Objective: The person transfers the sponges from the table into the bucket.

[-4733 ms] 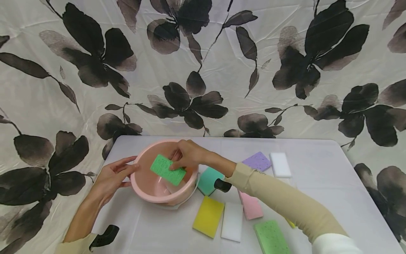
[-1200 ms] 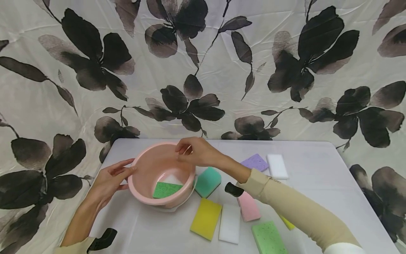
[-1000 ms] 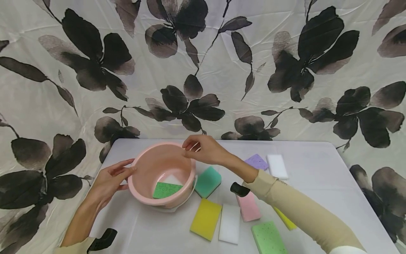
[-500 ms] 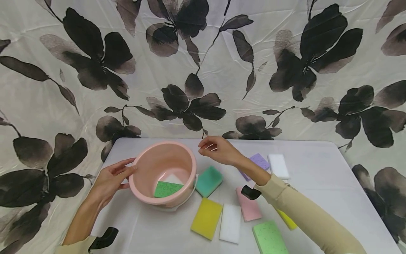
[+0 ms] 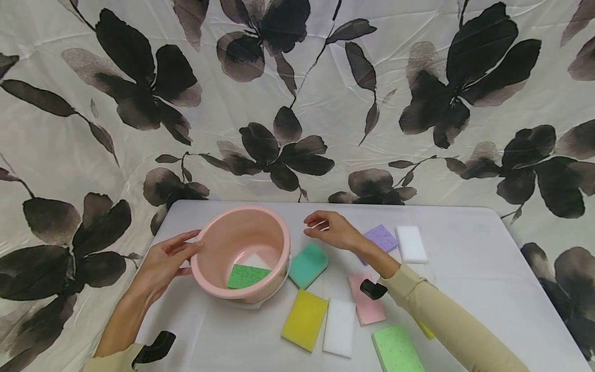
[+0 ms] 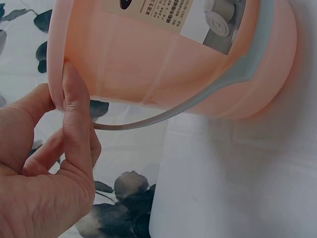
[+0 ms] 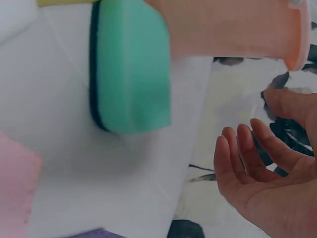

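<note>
A pink bucket [image 5: 265, 232] stands on the table's left part, a green sponge [image 5: 248, 277] and something white [image 5: 255, 261] lying inside it. My left hand [image 5: 166, 261] pinches the bucket's left rim; in the left wrist view the thumb and fingers [image 6: 77, 114] clasp the rim above the grey handle [image 6: 198, 96]. To the right of the bucket, my right hand [image 5: 333, 230] hovers with nothing in it, its fingers loosely bent. Nearest to it is a teal sponge [image 5: 309, 265], which the right wrist view shows with a dark layer along one side.
Around the table lie a yellow sponge [image 5: 304, 319], a white block [image 5: 339, 328], a pink sponge [image 5: 366, 305], a light green sponge [image 5: 397, 349], a purple sponge [image 5: 381, 237] and another white block [image 5: 411, 244]. A floral cloth [image 5: 223, 108] hangs behind the table.
The green sponge, earlier in my right hand over the bucket, now lies inside it. My right hand has let go and moved right, out past the rim. My left hand stays on the rim.
</note>
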Motion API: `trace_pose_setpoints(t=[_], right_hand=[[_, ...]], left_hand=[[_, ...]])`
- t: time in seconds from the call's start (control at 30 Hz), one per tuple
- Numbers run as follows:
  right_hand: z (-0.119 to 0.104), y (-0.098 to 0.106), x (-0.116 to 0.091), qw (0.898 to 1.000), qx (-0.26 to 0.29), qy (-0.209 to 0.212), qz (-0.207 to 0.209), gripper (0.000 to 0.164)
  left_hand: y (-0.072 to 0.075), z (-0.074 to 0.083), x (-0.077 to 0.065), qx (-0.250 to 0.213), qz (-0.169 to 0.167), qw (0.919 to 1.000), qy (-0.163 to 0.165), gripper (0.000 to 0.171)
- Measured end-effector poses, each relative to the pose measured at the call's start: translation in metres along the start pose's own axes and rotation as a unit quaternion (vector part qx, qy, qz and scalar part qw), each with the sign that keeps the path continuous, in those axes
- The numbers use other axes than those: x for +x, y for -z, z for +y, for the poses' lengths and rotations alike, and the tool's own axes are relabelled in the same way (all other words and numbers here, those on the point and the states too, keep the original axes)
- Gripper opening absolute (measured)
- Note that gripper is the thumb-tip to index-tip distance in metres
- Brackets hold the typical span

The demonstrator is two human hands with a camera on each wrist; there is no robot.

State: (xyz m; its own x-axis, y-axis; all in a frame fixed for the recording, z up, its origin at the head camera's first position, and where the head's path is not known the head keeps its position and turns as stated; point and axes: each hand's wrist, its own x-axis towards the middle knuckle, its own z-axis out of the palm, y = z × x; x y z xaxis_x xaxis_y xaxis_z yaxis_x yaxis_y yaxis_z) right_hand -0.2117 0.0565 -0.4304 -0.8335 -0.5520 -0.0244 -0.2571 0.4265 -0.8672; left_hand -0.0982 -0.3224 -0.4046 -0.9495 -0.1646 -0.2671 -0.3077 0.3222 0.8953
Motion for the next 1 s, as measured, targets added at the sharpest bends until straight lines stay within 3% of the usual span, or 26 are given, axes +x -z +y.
trace_pose_setpoints(t=[0.53, 0.8, 1.0], right_hand=[[0.042, -0.013, -0.001, 0.999, 0.004, -0.039, -0.022, 0.038], [0.052, -0.019, -0.005, 0.995, -0.006, -0.074, -0.058, 0.040], [0.055, -0.020, -0.005, 0.994, -0.016, -0.069, -0.077, 0.036]], left_hand=[[0.000, 0.000, 0.000, 0.001, 0.004, 1.0000, -0.005, 0.070], [-0.001, -0.001, 0.000, -0.007, 0.005, 1.0000, 0.002, 0.071], [0.000, -0.003, 0.001, -0.003, 0.005, 1.0000, 0.004, 0.070]])
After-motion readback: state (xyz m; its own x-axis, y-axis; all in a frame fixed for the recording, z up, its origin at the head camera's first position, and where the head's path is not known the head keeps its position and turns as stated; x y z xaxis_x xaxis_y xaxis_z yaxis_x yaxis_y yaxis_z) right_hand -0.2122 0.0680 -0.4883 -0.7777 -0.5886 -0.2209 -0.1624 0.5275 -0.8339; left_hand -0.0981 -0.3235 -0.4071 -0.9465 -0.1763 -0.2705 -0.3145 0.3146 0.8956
